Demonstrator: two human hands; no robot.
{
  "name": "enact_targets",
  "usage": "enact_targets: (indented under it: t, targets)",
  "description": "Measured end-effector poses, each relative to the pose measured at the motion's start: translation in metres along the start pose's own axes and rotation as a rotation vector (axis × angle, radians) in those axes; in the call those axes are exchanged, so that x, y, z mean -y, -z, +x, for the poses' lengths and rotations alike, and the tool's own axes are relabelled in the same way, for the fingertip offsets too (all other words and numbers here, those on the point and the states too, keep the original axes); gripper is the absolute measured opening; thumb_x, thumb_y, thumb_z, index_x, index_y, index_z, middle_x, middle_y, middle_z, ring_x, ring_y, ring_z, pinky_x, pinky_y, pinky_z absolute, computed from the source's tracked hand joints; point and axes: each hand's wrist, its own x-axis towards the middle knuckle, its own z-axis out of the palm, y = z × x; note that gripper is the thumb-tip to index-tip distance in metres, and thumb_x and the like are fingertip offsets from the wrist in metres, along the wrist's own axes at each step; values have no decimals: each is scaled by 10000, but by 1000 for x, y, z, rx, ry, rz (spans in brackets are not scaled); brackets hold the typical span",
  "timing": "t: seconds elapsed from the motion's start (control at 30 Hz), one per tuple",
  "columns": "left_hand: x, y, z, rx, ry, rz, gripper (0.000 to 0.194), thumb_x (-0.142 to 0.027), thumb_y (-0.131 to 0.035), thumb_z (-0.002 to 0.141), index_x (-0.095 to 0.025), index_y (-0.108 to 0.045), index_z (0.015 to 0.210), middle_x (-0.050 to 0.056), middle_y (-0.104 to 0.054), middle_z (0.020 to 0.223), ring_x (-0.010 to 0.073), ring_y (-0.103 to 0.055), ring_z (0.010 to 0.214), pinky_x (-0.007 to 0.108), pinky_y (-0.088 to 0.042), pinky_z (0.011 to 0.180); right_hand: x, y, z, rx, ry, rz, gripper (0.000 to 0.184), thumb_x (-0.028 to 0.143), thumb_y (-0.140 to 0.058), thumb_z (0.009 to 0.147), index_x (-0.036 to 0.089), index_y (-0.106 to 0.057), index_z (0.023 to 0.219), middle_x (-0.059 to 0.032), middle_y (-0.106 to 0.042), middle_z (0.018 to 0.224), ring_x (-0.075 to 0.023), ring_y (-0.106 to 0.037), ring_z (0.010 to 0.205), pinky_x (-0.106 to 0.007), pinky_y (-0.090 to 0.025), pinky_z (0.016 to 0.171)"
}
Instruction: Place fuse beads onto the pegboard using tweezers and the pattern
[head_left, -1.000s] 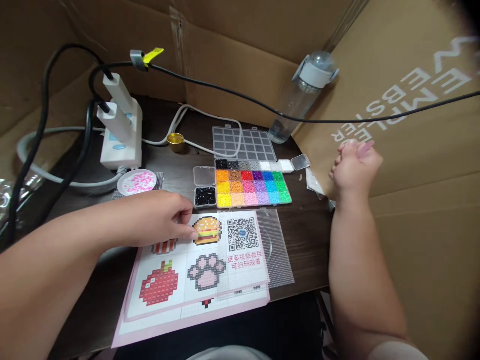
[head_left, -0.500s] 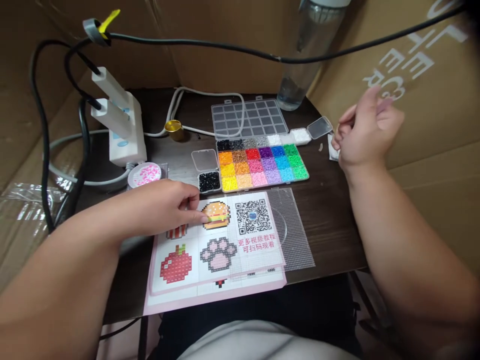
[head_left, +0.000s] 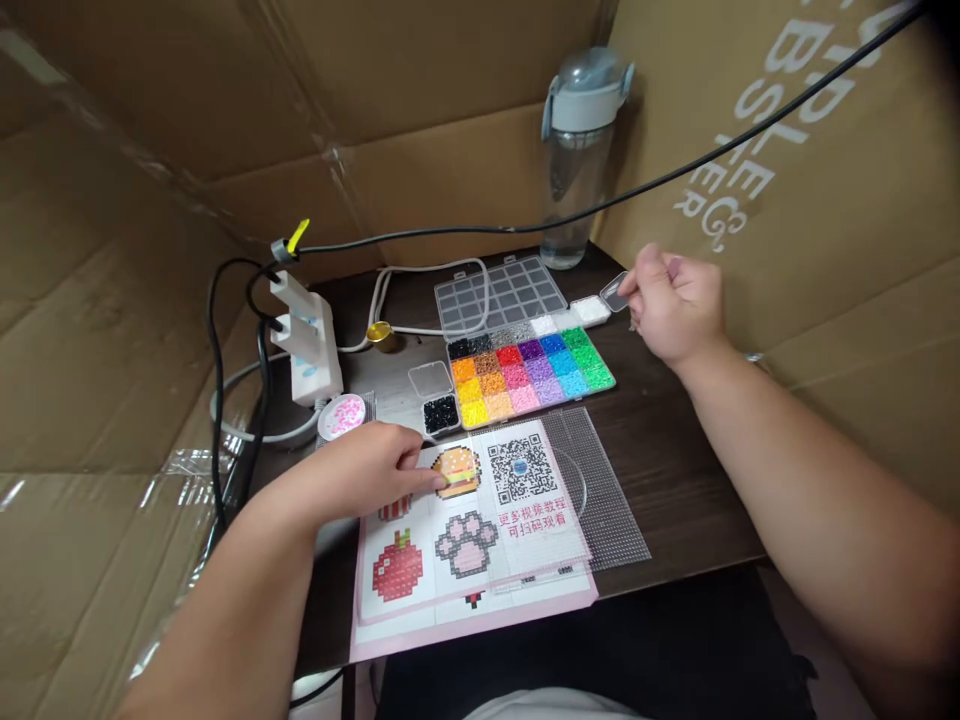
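Head view: left hand (head_left: pixel 360 475) lies flat, fingers pressing the pattern sheet (head_left: pixel 465 530) beside its burger picture; right hand (head_left: pixel 675 305), at the far right, pinches the small clear lid (head_left: pixel 615 292) at the bead tray's (head_left: pixel 529 365) far-right corner, hinged to the white-bead box (head_left: pixel 590 310).

Bare table (head_left: pixel 675 440) lies open along the right edge, between the bead tray (head_left: pixel 529 365) and the front edge. Cardboard walls (head_left: pixel 465 170) close the back and both sides. A black cable (head_left: pixel 600 205) hangs across above the back. The water bottle (head_left: pixel 579 150) blocks the back right corner; the power strip (head_left: pixel 307 340) and its cords crowd the back left, apparently at the table's edge.
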Motion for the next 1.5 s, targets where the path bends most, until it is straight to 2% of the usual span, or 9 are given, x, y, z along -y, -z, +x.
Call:
enact_targets:
  t: [0.1, 0.33, 0.47, 0.7, 0.93, 1.07, 1.2, 1.4, 1.5]
  targets:
    - [1, 0, 1, -6, -15, 0, 479, -663, -533, 748, -205, -459, 629, -1, -574, 610, 125, -458, 552, 289, -260, 512, 3, 1, 1, -69, -15, -22, 552, 669, -434, 894, 218, -572, 606, 21, -441, 477, -115, -430, 449, -293, -318, 470]
    - [2, 0, 0, 0, -19, -23, 470, -656, -556, 731, -208, -455, 631, 0, -568, 608, 133, -460, 569, 290, -272, 524, 10, 4, -6, 159, -7, 24, 594, 702, -385, 890, 208, -623, 663, 27, -445, 482, -101, -420, 439, -276, -315, 463]
    - [3, 1, -1, 5, -23, -18, 477, -657, -560, 734, -208, -433, 632, -4, -550, 599, 127, -429, 565, 286, -263, 514, 12, 4, -8, 202, 45, -31, 583, 677, -382, 908, 210, -596, 633, 23, -456, 495, -109, -437, 465, -283, -335, 495]
    - [7, 0, 1, 4, -35, -20, 481, -651, -569, 730, -206, -421, 621, -12, -526, 579, 117, -401, 551, 279, -259, 504, 13, 5, -4, 19, 93, -287, 449, 492, -602, 860, 212, -493, 525, 31, -414, 479, -115, -386, 489, -295, -291, 500]
    - [7, 0, 2, 13, -49, -50, 476, -651, -570, 723, -207, -433, 620, -13, -540, 579, 118, -410, 551, 278, -273, 505, 7, 1, -3, -13, 23, -266, 204, 322, -741, 748, 204, -587, 683, 61, -426, 498, -90, -357, 467, -281, -314, 493]
    - [5, 1, 1, 18, -38, -66, 463, -630, -585, 712, -205, -430, 613, -11, -543, 576, 118, -408, 551, 275, -273, 503, -1, 4, -1, -60, 58, -265, 321, 480, -648, 834, 210, -600, 667, 32, -456, 517, -109, -401, 485, -301, -324, 505]
    - [6, 2, -1, 75, -48, -130, 441, -618, -601, 700, -204, -464, 633, -7, -581, 612, 119, -439, 563, 270, -286, 509, -9, 8, 3, -136, 12, -148, 524, 670, -402, 905, 245, -594, 666, 19, -412, 478, -130, -403, 458, -328, -309, 487]
    - [7, 1, 0, 85, -57, -137, 428, -621, -590, 715, -205, -508, 662, 2, -613, 648, 130, -486, 586, 269, -293, 512, -9, 8, 5, -198, 2, 5, 560, 758, -302, 871, 286, -506, 647, 22, -331, 432, -129, -322, 414, -342, -271, 453]
    - [7, 1, -1, 68, -55, -157, 428, -616, -608, 696, -203, -508, 644, -2, -587, 625, 123, -459, 561, 269, -287, 507, -4, 5, 3, -217, -37, 28, 585, 779, -300, 856, 280, -516, 639, 20, -364, 431, -118, -331, 386, -329, -300, 420]
